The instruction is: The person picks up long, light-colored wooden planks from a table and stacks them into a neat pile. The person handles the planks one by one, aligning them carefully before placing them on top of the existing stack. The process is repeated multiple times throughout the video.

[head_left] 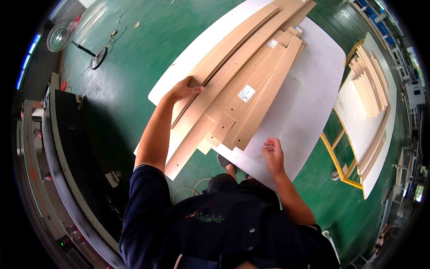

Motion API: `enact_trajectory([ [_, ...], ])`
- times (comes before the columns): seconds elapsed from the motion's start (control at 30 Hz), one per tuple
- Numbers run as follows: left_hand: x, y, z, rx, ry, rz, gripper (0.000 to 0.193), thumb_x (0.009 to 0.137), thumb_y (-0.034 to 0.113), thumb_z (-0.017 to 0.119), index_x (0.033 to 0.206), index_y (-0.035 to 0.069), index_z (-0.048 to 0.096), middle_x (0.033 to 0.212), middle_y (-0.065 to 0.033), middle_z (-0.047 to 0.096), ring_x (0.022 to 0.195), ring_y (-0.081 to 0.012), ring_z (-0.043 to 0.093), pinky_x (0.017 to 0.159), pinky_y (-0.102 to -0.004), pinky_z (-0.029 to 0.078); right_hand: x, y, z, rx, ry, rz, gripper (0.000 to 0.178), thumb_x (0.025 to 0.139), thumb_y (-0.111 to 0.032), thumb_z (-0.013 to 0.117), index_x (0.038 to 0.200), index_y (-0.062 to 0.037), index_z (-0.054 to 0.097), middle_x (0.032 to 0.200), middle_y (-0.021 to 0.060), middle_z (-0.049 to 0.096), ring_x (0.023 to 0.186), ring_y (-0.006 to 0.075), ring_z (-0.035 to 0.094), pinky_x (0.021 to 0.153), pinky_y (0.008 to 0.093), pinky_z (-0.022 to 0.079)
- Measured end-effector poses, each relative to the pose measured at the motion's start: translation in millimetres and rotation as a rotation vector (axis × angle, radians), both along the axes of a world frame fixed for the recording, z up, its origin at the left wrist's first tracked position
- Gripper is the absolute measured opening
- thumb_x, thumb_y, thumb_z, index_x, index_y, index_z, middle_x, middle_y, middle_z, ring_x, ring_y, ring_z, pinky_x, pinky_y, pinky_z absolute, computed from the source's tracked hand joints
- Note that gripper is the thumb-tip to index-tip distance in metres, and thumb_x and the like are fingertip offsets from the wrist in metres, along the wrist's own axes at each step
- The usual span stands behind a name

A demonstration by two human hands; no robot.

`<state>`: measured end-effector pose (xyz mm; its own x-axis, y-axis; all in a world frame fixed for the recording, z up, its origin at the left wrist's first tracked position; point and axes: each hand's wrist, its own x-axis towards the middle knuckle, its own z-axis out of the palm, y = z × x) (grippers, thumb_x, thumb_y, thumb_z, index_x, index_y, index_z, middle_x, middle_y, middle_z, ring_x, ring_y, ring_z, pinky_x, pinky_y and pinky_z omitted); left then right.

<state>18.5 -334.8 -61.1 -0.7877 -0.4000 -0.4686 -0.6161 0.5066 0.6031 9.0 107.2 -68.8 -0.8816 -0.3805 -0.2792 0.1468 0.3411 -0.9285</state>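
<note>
Several long, light-brown wooden boards [215, 92] lie stacked lengthwise on a white tabletop [309, 76]. At the stack's left side my left hand [182, 89] grips the leftmost board [217, 58], thumb over its top and the other fingers hidden past its outer edge. White labels [246, 93] are stuck on some of the boards, and small dark holes show near their close ends. My right hand [273, 154] hovers over the white surface, right of the stack. Its fingers are loosely curled in and I see nothing held in them.
At the right stands a yellow-framed trolley [333, 148] with a white top carrying more wooden strips [368, 85]. A standing fan [96, 58] is at the far left on the green floor. Dark machinery [85, 148] runs along the left. A cable [192, 192] lies near my feet.
</note>
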Motion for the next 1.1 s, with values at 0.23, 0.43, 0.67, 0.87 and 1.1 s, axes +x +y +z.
enact_trajectory([
  [0.23, 0, 11, -19, -0.037, 0.104, 0.091, 0.094, 0.066, 0.040, 0.083, 0.141, -0.001, 0.045, 0.125, -0.0203, 0.062, 0.115, -0.0282, 0.060, 0.100, -0.0354, 0.046, 5, 47, -9, 0.118, -0.009, -0.026, 0.039, 0.082, -0.005, 0.068, 0.118, -0.0034, 0.053, 0.099, 0.0075, 0.058, 0.078, 0.0139, 0.056, 0.071, 0.0280, 0.050],
  [0.43, -4, 8, -28, -0.057, 0.116, 0.079, 0.095, 0.070, 0.042, 0.081, 0.145, 0.000, 0.041, 0.127, -0.0210, 0.061, 0.117, -0.0291, 0.060, 0.100, -0.0361, 0.047, 12, 97, -13, 0.218, -0.053, -0.102, 0.038, 0.082, -0.006, 0.066, 0.118, -0.0046, 0.052, 0.098, 0.0060, 0.057, 0.078, 0.0117, 0.053, 0.072, 0.0272, 0.048],
  [0.67, -1, 17, -19, -0.095, 0.163, 0.041, 0.083, 0.076, 0.040, 0.077, 0.141, 0.000, 0.045, 0.130, -0.0207, 0.059, 0.118, -0.0286, 0.059, 0.100, -0.0364, 0.047, 20, 158, -32, 0.201, -0.011, -0.237, 0.040, 0.079, -0.007, 0.068, 0.116, -0.0034, 0.053, 0.095, 0.0075, 0.058, 0.073, 0.0140, 0.056, 0.068, 0.0293, 0.049],
  [0.87, 5, 39, -18, -0.511, 0.415, -0.007, 0.065, 0.072, 0.032, 0.079, 0.123, -0.004, 0.060, 0.112, -0.0179, 0.061, 0.102, -0.0338, 0.062, 0.089, -0.0398, 0.050, 43, 210, -56, 0.194, -0.050, -0.334, 0.039, 0.079, -0.008, 0.068, 0.115, -0.0040, 0.055, 0.091, 0.0062, 0.058, 0.071, 0.0135, 0.055, 0.066, 0.0293, 0.049],
  [1.1, 30, 76, -3, -0.453, 0.405, -0.042, 0.062, 0.072, 0.027, 0.079, 0.121, -0.006, 0.061, 0.113, -0.0186, 0.057, 0.103, -0.0349, 0.060, 0.089, -0.0401, 0.049, 49, 230, -65, 0.158, -0.172, -0.292, 0.034, 0.083, -0.006, 0.063, 0.116, -0.0007, 0.053, 0.092, 0.0067, 0.058, 0.073, 0.0144, 0.058, 0.065, 0.0279, 0.049],
])
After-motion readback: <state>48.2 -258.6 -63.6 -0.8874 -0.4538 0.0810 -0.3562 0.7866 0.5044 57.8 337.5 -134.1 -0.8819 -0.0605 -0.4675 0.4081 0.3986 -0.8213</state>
